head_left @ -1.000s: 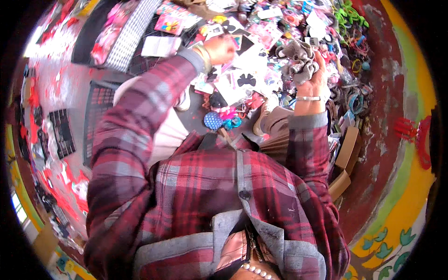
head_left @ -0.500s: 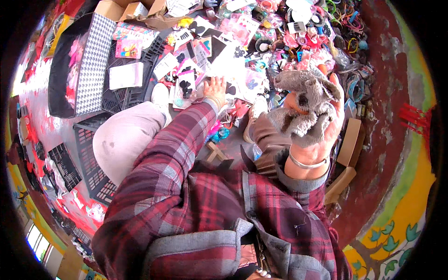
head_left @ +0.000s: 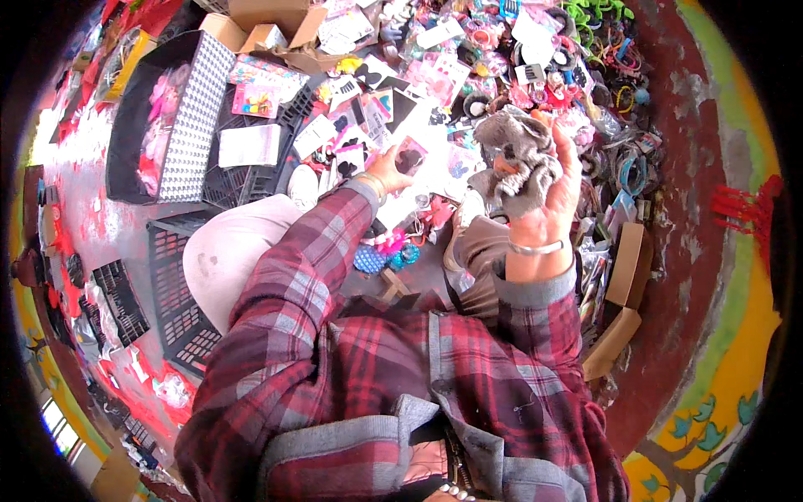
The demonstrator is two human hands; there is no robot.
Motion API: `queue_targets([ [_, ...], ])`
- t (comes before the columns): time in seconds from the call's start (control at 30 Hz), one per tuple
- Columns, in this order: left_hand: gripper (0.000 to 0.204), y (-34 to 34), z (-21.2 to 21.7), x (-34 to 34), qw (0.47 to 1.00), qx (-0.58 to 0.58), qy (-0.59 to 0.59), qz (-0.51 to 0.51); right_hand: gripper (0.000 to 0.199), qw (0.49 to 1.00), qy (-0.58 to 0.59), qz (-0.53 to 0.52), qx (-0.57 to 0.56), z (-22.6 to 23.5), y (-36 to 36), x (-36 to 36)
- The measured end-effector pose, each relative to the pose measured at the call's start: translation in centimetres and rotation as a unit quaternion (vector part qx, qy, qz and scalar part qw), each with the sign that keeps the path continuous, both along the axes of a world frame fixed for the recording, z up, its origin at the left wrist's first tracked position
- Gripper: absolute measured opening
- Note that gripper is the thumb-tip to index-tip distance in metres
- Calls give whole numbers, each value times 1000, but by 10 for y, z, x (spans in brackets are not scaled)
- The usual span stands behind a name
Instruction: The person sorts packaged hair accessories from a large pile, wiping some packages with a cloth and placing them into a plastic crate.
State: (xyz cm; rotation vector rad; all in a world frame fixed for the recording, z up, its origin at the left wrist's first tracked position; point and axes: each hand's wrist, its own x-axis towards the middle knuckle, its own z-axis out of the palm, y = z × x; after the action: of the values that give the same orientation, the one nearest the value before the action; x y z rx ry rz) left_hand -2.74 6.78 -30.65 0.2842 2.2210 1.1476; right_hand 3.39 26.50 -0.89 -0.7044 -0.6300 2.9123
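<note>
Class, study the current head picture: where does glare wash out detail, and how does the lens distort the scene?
Head view: glare bleaches the white cards between the left hand and the grey cloth; head view: the floor at left shines pale; head view: the dark red painted band at right bows, and the corners are black.

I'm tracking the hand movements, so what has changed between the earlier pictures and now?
The left hand has come back toward the body since the first picture. Spread flat on the cards half a second ago, it now grips a small card with a dark bow shape. The right hand has moved slightly outward from the body. It still holds the crumpled grey cloth.
</note>
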Motion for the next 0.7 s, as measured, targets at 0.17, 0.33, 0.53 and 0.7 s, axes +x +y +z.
queue_targets([
  [0.17, 74, -12, 113, -2, 856, 407, -311, 74, 31, 999, 40, -6, 26, -9, 7, -7],
  [0.33, 73, -40, 229, 15, 705, 624, -337, 10, 38, 977, 209, 51, -10, 9, -10, -11],
  [0.53, 53, -35, 309, 34, 700, 644, -266, 157, 40, 631, 365, -34, 683, 30, -82, 12],
  [0.7, 61, -30, 301, 34, 631, 717, -228, 188, 41, 445, 365, 20, 818, 16, -121, 17],
])
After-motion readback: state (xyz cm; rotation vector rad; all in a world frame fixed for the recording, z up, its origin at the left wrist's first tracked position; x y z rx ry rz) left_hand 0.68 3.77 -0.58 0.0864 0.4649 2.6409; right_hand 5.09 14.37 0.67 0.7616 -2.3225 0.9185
